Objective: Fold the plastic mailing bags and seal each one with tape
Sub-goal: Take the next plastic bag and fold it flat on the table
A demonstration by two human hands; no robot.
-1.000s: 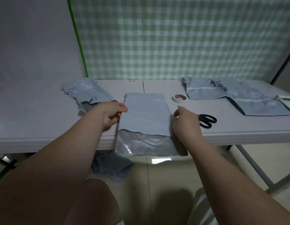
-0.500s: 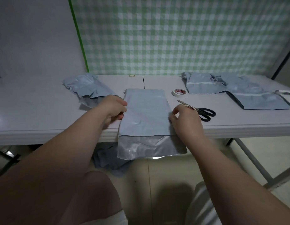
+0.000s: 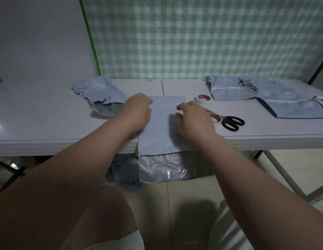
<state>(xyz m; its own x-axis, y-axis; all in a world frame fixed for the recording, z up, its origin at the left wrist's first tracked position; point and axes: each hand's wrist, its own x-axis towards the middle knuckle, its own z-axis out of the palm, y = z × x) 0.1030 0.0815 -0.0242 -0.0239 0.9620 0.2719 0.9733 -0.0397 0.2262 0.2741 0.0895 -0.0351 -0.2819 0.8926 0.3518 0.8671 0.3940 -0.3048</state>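
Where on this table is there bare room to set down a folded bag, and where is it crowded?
Bare: the table's left end, beyond the crumpled bag; also the front strip right of the scissors, in front of the flat bags. Crowded: the middle, where left hand and right hand rest on the mailing bag, tape rolls alongside.

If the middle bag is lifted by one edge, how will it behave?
Probably floppy: the bag droops limply over the edge of the table. Likely slippery, since its hanging part looks glossy and the tabletop is smooth, so a push may slide it off. It seems light, being thin film that lies flat.
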